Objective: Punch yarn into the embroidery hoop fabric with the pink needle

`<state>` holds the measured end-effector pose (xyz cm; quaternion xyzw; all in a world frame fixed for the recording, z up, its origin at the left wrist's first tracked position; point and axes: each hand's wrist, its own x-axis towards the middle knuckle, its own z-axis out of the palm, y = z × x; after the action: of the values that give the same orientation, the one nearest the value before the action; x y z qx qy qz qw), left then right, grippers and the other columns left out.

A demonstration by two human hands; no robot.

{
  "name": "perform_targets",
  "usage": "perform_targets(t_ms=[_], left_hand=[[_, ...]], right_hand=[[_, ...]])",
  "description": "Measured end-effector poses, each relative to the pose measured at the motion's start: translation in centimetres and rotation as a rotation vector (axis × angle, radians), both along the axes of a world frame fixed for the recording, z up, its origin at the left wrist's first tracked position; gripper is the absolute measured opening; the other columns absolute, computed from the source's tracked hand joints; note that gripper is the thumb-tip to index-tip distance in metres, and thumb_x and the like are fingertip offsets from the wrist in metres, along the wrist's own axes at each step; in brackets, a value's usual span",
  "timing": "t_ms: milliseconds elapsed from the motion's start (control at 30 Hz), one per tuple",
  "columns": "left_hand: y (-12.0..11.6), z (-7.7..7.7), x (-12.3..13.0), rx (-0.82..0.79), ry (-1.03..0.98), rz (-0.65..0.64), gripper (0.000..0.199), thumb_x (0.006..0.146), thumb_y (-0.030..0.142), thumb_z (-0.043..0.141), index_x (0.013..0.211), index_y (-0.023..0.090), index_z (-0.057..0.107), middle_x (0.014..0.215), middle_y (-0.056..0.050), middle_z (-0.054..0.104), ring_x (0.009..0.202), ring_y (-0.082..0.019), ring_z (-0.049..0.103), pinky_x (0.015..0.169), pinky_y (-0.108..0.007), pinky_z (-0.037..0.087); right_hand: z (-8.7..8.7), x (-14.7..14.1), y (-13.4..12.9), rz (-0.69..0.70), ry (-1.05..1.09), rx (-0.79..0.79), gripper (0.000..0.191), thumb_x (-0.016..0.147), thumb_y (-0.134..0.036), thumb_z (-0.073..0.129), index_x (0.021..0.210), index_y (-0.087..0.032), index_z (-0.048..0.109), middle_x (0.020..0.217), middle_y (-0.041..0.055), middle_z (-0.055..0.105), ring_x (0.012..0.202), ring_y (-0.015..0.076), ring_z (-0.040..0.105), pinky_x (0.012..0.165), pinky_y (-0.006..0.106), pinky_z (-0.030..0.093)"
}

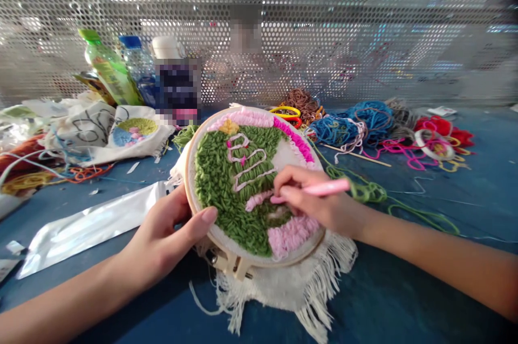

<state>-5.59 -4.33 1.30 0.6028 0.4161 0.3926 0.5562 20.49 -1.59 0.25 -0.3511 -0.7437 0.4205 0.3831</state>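
From my remote seat, the biggest thing I see is the perforated metal screen across the far side, backing the table. The yarn heaps and bottles are pushed toward it, which I judge leaves the near middle for the work.

There, the round embroidery hoop is tilted so its looped green and pink face looks up at me; I'd guess that angle suits both sight and reach. White fringed cloth spreads beyond the hoop's near edge, presumably extra margin to keep the stretched part taut.

The left hand grips the hoop at its left rim, thumb in front and fingers mostly hidden behind, likely to steady it against pressure. The right hand is curled over the right part of the face, pinching a tool like a pen, apparently for fine control.

A silver packet lies to the left. Far left, a green-capped bottle and a blue-capped bottle stand behind the clutter. Far right, blue yarn sits heaped, while loose green yarn trails just right of the hoop.

Smaller still is the pink pen-like tool, its lower end by a short pink looped row; I can't tell whether it pierces the fabric. The clamp screw sits on the near rim, clear of both hands.
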Motion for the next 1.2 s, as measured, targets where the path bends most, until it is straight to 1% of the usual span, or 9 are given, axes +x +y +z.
perform_targets(t_ms=[100, 200, 333, 467, 567, 733, 900, 1000, 1200], left_hand=[[0.0, 0.1, 0.1, -0.043, 0.031, 0.066, 0.034, 0.074, 0.03, 0.076, 0.107, 0.022, 0.067, 0.061, 0.004, 0.058, 0.047, -0.01, 0.044, 0.038, -0.016, 0.034], [-0.1, 0.3, 0.1, -0.047, 0.041, 0.081, 0.035, 0.073, 0.03, 0.076, 0.106, 0.022, 0.068, 0.059, 0.004, 0.058, 0.046, -0.009, 0.045, 0.038, -0.016, 0.034], [-0.2, 0.3, 0.1, -0.03, 0.044, 0.051, 0.036, 0.076, 0.034, 0.075, 0.109, 0.023, 0.068, 0.064, 0.004, 0.065, 0.046, -0.01, 0.049, 0.044, -0.018, 0.043], [-0.4, 0.4, 0.0, 0.067, 0.037, -0.01, 0.033, 0.078, 0.034, 0.073, 0.108, 0.021, 0.068, 0.088, -0.002, 0.075, 0.069, -0.017, 0.062, 0.061, -0.021, 0.051], [-0.4, 0.5, 0.1, 0.079, 0.048, -0.027, 0.032, 0.079, 0.032, 0.072, 0.108, 0.021, 0.069, 0.091, -0.001, 0.076, 0.064, -0.014, 0.059, 0.056, -0.019, 0.048], [-0.2, 0.6, 0.2, 0.031, 0.019, -0.013, 0.027, 0.077, 0.031, 0.074, 0.103, 0.023, 0.071, 0.068, 0.005, 0.071, 0.054, -0.011, 0.053, 0.056, -0.017, 0.048], [-0.3, 0.5, 0.2, 0.022, 0.015, -0.023, 0.029, 0.078, 0.032, 0.074, 0.105, 0.024, 0.069, 0.094, 0.003, 0.075, 0.061, -0.01, 0.055, 0.057, -0.015, 0.047], [-0.3, 0.5, 0.3, 0.034, 0.002, -0.02, 0.027, 0.079, 0.032, 0.073, 0.104, 0.024, 0.07, 0.096, 0.003, 0.075, 0.063, -0.011, 0.057, 0.062, -0.016, 0.049], [-0.3, 0.4, 0.3, 0.054, 0.0, 0.018, 0.024, 0.076, 0.03, 0.073, 0.099, 0.023, 0.072, 0.059, 0.006, 0.062, 0.049, -0.01, 0.044, 0.068, -0.024, 0.052]], right_hand=[[-0.2, 0.4, 1.1, -0.131, 0.375, -0.189, 0.015, 0.08, -0.023, 0.048, 0.067, -0.018, 0.054, 0.049, -0.0052, 0.05, 0.036, 0.0068, 0.038, 0.038, 0.021, 0.027], [-0.4, 0.8, 1.6, -0.21, 0.519, -0.209, 0.015, 0.075, -0.024, 0.047, 0.061, -0.019, 0.052, 0.046, -0.0055, 0.047, 0.032, 0.0056, 0.032, 0.035, 0.021, 0.022], [-0.4, 0.5, 0.6, -0.129, 0.323, -0.15, 0.015, 0.081, -0.023, 0.048, 0.067, -0.019, 0.054, 0.051, -0.0049, 0.05, 0.037, 0.007, 0.039, 0.037, 0.021, 0.027], [-0.1, -0.2, -0.7, 0.083, -0.057, 0.138, 0.006, 0.079, -0.019, 0.057, 0.079, -0.02, 0.063, 0.07, 0.0004, 0.065, 0.063, 0.0128, 0.056, 0.057, 0.025, 0.044], [-0.1, 0.0, -0.4, 0.053, 0.025, 0.044, 0.011, 0.081, -0.019, 0.053, 0.077, -0.019, 0.063, 0.071, 0.0015, 0.065, 0.057, 0.0117, 0.055, 0.051, 0.023, 0.041], [-0.6, 1.1, 0.9, -0.132, 0.422, -0.174, 0.016, 0.077, -0.022, 0.046, 0.065, -0.018, 0.057, 0.05, -0.0031, 0.052, 0.033, 0.0062, 0.031, 0.034, 0.022, 0.018], [-0.3, 0.5, -0.3, 0.034, 0.047, -0.017, 0.012, 0.085, -0.021, 0.051, 0.078, -0.018, 0.061, 0.067, -0.0006, 0.06, 0.049, 0.0084, 0.046, 0.044, 0.021, 0.034], [-0.1, 0.2, -0.5, 0.078, -0.11, 0.071, 0.009, 0.084, -0.02, 0.055, 0.083, -0.018, 0.064, 0.073, 0.0011, 0.064, 0.059, 0.0105, 0.053, 0.051, 0.021, 0.04], [-0.7, 0.8, 0.8, -0.164, 0.419, -0.143, 0.018, 0.078, -0.019, 0.045, 0.064, -0.018, 0.056, 0.048, -0.0043, 0.052, 0.032, 0.0053, 0.029, 0.033, 0.021, 0.017]])
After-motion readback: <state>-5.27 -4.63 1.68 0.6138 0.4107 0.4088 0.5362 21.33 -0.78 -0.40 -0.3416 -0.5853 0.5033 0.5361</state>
